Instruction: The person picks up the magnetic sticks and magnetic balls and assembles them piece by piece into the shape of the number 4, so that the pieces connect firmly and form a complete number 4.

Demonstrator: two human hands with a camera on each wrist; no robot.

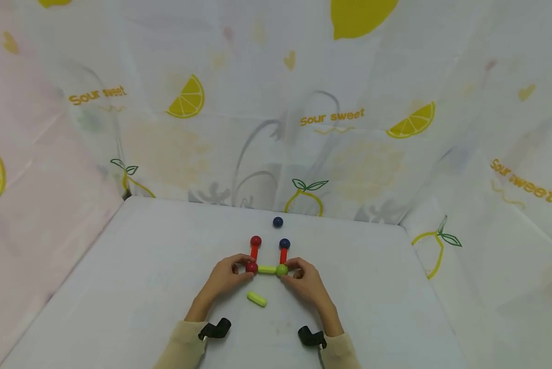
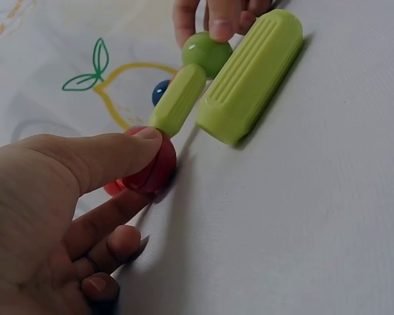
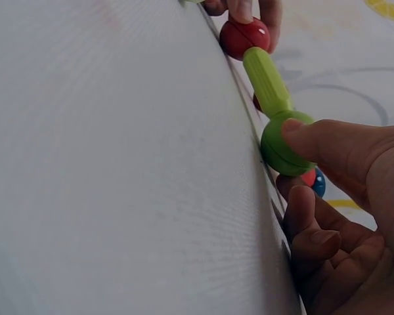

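My left hand (image 1: 228,277) pinches a dark red ball (image 1: 251,267) between thumb and fingers. On the other side, my right hand (image 1: 305,279) pinches a green ball (image 1: 282,270). A yellow-green rod (image 1: 267,269) spans the two balls. From the dark red ball a red rod (image 1: 254,253) runs back to another red ball (image 1: 256,241). A second red rod (image 1: 283,255) leads from the green ball to a dark blue ball (image 1: 284,243). In the left wrist view, the thumb presses the dark red ball (image 2: 151,164) beside the joining rod (image 2: 178,98).
A loose yellow-green rod (image 1: 257,299) lies nearer me, between the forearms. Behind the joined pieces sits a separate dark blue ball (image 1: 278,222). The white table (image 1: 165,230) meets lemon-printed cloth (image 1: 257,154) at its back and sides.
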